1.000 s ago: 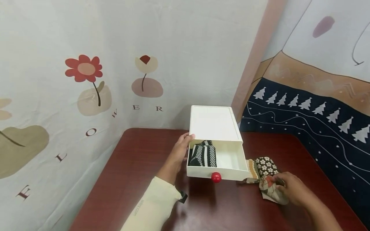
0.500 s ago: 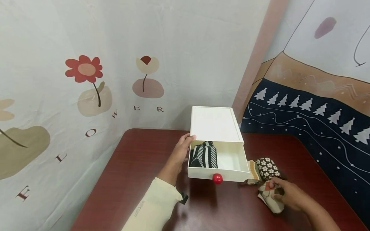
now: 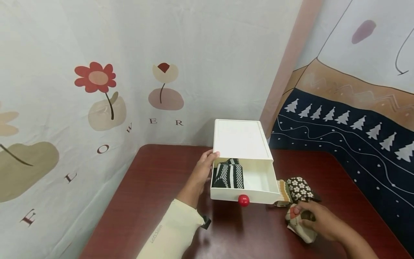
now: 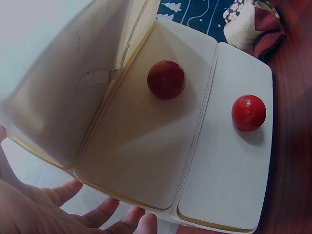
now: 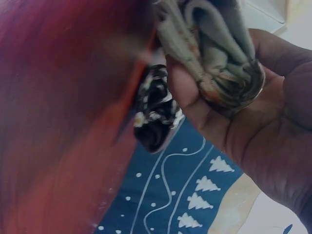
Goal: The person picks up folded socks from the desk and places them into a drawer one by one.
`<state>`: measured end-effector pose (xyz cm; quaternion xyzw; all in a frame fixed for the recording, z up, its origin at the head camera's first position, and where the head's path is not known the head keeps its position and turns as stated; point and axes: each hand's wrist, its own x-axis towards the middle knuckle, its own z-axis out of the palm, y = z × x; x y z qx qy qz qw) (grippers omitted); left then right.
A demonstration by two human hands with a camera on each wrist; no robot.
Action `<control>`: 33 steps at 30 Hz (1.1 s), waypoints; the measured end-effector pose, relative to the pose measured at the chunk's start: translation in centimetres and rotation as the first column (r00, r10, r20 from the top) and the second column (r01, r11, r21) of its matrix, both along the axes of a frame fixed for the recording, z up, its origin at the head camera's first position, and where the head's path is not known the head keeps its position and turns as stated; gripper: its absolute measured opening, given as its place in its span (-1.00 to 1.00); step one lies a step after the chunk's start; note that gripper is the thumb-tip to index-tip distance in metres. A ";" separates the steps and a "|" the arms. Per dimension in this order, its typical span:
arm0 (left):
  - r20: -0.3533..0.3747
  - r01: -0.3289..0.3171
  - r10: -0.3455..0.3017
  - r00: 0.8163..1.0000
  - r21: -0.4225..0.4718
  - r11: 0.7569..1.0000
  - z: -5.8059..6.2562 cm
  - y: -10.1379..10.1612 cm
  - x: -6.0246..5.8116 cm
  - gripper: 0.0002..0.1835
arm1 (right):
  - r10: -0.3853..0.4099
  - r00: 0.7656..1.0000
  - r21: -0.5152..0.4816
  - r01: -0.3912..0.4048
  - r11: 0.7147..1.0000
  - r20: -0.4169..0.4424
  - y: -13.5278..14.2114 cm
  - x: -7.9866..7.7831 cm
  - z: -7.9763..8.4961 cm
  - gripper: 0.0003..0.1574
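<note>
A white drawer cabinet stands on the table, its top drawer pulled out. Inside that drawer, on the left, lies a black-and-white striped folded pair of socks. My left hand holds the cabinet's left side, thumb at the top front corner; its fingertips lie along the side edge. To the right of the drawer, my right hand grips a beige patterned folded pair of socks between thumb and fingers. Just beyond are brown flowered socks and cream-and-yellow striped socks.
Below the pulled-out drawer, two more drawer fronts show red knobs in the left wrist view. The dark red table meets a white flower-printed cloth behind and a navy tree-printed cloth at right.
My right hand has drawn the beige socks toward me, away from the flowered pair, then slightly left, and the socks have turned. My left hand keeps its place on the cabinet.
</note>
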<state>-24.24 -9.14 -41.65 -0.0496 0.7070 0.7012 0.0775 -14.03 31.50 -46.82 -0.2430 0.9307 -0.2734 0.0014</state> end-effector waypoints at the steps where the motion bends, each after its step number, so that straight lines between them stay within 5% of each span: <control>1: -0.001 -0.001 0.001 1.000 0.000 1.000 0.0 0.0 0.0 -0.24 | -0.005 1.000 -0.001 0.005 1.000 -0.026 -0.2 0.0 0.1 -0.61; 8: -0.001 0.005 -0.005 1.000 -0.003 1.000 0.2 -0.1 -0.1 -0.25 | 0.016 0.990 -0.104 -0.030 0.994 -0.138 -1.7 0.4 1.4 -0.51; 13: 0.002 0.001 -0.001 1.000 -0.013 1.000 0.2 -0.1 -0.1 -0.22 | -0.060 0.991 -0.123 0.045 0.991 -0.118 -2.8 1.2 3.8 -0.50; 17: 0.005 -0.005 0.005 1.000 -0.013 1.000 0.3 0.0 0.0 -0.22 | -0.119 0.976 -0.096 0.102 0.990 -0.182 -3.8 1.8 5.7 -0.44; 33: 0.010 -0.019 0.019 1.000 -0.007 1.000 0.1 0.2 0.1 -0.23 | -0.342 0.862 -0.130 0.317 0.940 -0.373 -6.5 3.7 12.2 -0.46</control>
